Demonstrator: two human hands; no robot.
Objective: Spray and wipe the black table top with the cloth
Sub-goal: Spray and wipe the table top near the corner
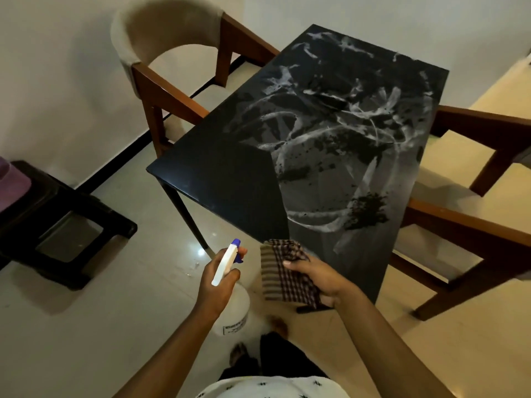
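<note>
Pale tiled floor (86, 326), seen from above. Black tabletop (230, 179), its far and right parts covered with white smears (316, 119); the near left corner is bare. Two wooden chairs flank it: one at the far left (161, 90), one at the right (474, 225). A black stool (57, 219) stands on the floor at left. Left hand (215, 285) grips a white spray bottle (227, 262) over the floor, just off the near edge, nozzle toward the tabletop. Right hand (319, 277) clutches the checked cloth (281, 271) at the near edge. A patch of dark crumbs (366, 211) lies beyond the cloth.
</note>
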